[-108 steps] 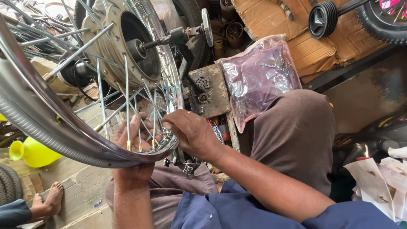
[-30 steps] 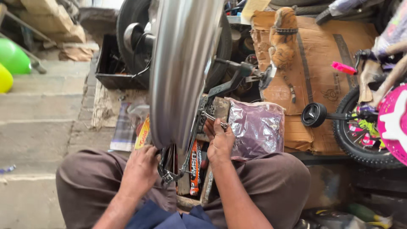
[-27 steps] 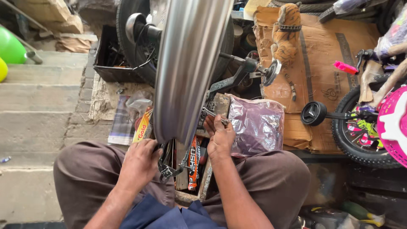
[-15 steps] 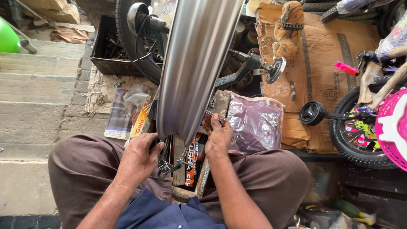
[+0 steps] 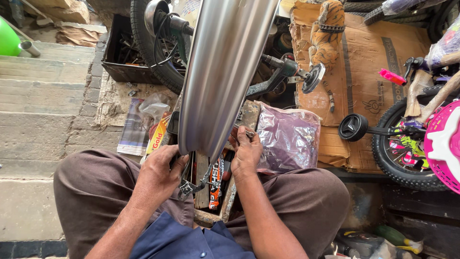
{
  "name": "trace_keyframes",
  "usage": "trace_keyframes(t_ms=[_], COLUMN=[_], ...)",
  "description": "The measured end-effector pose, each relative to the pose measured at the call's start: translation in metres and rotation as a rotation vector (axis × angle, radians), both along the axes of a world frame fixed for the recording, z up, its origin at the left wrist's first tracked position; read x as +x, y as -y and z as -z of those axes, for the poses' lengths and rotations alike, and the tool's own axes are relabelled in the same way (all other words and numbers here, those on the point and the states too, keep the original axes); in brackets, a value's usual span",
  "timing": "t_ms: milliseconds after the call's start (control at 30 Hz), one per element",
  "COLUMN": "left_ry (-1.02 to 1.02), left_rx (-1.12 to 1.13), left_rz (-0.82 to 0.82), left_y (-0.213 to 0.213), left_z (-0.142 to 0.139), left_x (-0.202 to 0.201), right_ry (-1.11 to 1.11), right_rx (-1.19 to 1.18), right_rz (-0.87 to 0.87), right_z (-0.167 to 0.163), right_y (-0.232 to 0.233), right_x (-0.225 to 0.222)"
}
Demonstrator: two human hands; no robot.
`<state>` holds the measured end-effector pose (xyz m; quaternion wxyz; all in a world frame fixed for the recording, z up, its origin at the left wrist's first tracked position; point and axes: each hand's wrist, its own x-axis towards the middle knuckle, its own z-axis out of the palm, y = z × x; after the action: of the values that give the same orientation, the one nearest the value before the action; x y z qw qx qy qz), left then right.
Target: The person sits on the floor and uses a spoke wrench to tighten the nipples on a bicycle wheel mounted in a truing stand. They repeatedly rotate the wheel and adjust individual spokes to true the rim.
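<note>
Spoke work is in hand: the upright rim (image 5: 223,72) stands between the knees, left hand (image 5: 158,175) gripping its lower edge, right hand (image 5: 247,153) pinching a small fitting beside it, likely needing careful turning.

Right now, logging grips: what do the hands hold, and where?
Both hands, left and right, grip the metal wheel rim at its lower edge, one per side.

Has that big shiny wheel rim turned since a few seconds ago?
Yes. The wheel rim showed its spokes side-on earlier; now it stands edge-on, left of the purple plastic bag, between the left hand and right hand.
</note>
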<state>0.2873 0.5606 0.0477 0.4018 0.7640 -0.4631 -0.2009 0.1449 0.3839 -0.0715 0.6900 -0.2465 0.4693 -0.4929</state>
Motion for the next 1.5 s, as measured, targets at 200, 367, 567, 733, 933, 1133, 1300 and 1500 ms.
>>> trace_keyframes(t_ms=[200,367,567,733,933,1133,1300,1500], left_ry=[-0.01,-0.028,-0.044,-0.048,-0.038,-0.009,0.068,0.022], left_rx=[0.047,-0.132,-0.1,-0.123,-0.205,-0.186,-0.222,-0.24], left_rz=[-0.042,-0.007,-0.022,-0.013,-0.005,-0.012,0.016,-0.001], left_y=[0.004,0.005,0.007,0.007,0.006,0.004,0.004,0.003], left_z=[-0.019,-0.031,-0.041,-0.047,-0.048,-0.048,-0.045,-0.043], left_x=[-0.005,-0.008,-0.01,-0.012,-0.013,-0.013,-0.013,-0.014], right_ry=[-0.021,-0.035,-0.025,-0.024,-0.015,-0.02,-0.018,-0.037], right_rx=[0.022,0.024,0.014,0.013,0.009,-0.001,-0.003,0.009], right_rz=[-0.004,0.002,0.005,0.004,-0.002,-0.007,-0.006,0.002], right_z=[0.0,-0.001,0.002,0.006,0.007,0.006,0.002,0.0], right_y=[0.0,-0.001,-0.001,-0.001,-0.002,-0.003,-0.004,-0.005], right_x=[0.0,0.0,0.001,0.0,-0.001,0.0,0.001,0.002])
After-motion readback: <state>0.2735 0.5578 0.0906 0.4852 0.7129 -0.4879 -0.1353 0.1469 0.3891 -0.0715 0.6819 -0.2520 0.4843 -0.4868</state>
